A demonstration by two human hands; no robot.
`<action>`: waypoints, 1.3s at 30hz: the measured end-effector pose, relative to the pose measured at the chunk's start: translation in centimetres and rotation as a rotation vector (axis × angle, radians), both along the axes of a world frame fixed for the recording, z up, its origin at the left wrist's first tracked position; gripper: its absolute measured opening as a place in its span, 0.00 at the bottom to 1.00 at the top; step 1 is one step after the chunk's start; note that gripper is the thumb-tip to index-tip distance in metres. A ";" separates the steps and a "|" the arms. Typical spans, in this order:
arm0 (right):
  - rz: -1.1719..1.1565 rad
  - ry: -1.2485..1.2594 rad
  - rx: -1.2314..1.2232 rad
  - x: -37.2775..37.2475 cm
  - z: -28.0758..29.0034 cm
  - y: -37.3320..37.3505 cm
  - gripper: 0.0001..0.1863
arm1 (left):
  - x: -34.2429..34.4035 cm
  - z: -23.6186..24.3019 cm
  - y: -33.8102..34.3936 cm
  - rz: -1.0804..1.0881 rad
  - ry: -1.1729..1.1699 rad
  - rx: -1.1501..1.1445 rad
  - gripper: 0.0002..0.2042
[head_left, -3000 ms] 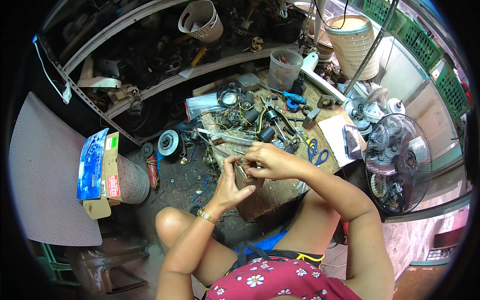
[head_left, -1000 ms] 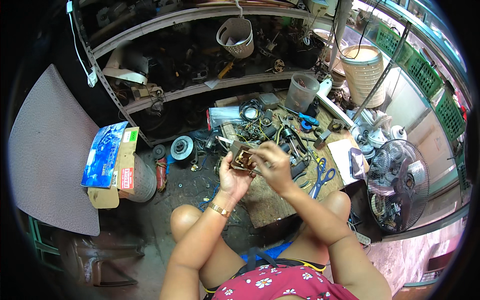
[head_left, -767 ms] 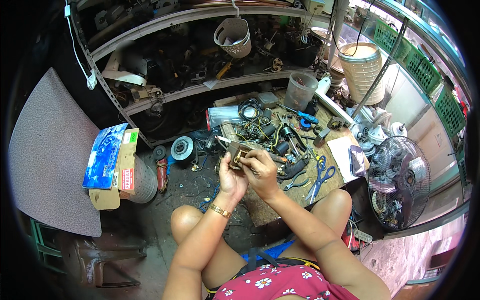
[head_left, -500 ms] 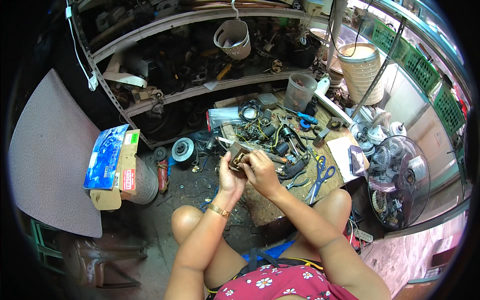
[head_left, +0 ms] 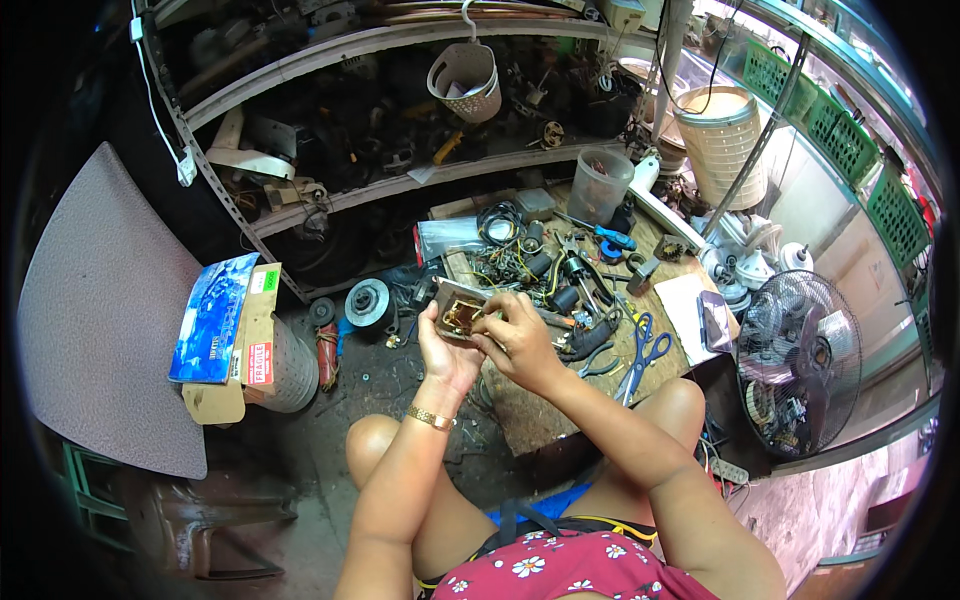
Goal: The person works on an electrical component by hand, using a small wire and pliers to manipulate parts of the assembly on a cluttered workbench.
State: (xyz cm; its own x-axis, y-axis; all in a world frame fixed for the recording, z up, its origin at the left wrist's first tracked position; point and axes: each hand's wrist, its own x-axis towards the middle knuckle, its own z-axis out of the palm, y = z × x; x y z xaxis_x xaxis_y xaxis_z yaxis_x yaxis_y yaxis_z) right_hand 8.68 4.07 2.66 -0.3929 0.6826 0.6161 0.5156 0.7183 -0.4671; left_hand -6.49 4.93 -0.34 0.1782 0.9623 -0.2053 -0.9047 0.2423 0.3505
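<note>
My left hand (head_left: 448, 360) grips a small boxy brown metal part (head_left: 459, 312) with a yellowish, brassy inside turned up toward me. My right hand (head_left: 520, 345) has its fingers bent onto the part's right side, pinched at it; what exactly the fingertips hold there is too small to tell. Just beyond both hands lie tangled wires (head_left: 485, 266), pliers (head_left: 601, 363), blue-handled scissors (head_left: 637, 368) and a blue screwdriver (head_left: 614, 236) on the worn wooden work surface (head_left: 530, 430).
A shelving rack of parts (head_left: 340, 190) stands behind, with a hanging basket (head_left: 470, 95). At right are a caged fan (head_left: 800, 365), white plastic parts (head_left: 760, 268) and a phone (head_left: 714, 320). At left are cardboard boxes (head_left: 215, 320) and a brown stool (head_left: 210, 515).
Since half a second ago both hands and the part have shifted slightly left; the part is tilted flatter, showing more of its inside. Earlier, my right fingers moved in onto it.
</note>
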 end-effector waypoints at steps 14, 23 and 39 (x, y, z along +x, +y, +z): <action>0.018 0.655 -1.092 0.1 -3.2 -1.5 0.07 | 1.3 0.0 -1.3 0.159 0.297 0.185 0.26; 0.034 0.729 -0.974 -0.4 -3.9 -1.4 0.06 | 1.1 -0.4 -1.6 0.095 0.212 0.278 0.27; 0.182 0.717 -0.722 1.7 -5.5 -0.3 0.12 | 2.9 0.9 -2.4 0.029 0.716 0.591 0.41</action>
State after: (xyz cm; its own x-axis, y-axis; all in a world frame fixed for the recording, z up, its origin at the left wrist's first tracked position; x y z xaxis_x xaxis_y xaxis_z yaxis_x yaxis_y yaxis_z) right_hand 10.39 3.74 -2.82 -0.2287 0.9498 0.2134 -0.1424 0.1842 -0.9725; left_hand -3.56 2.53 0.56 0.1729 0.9477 0.2682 -0.4280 -0.1730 0.8871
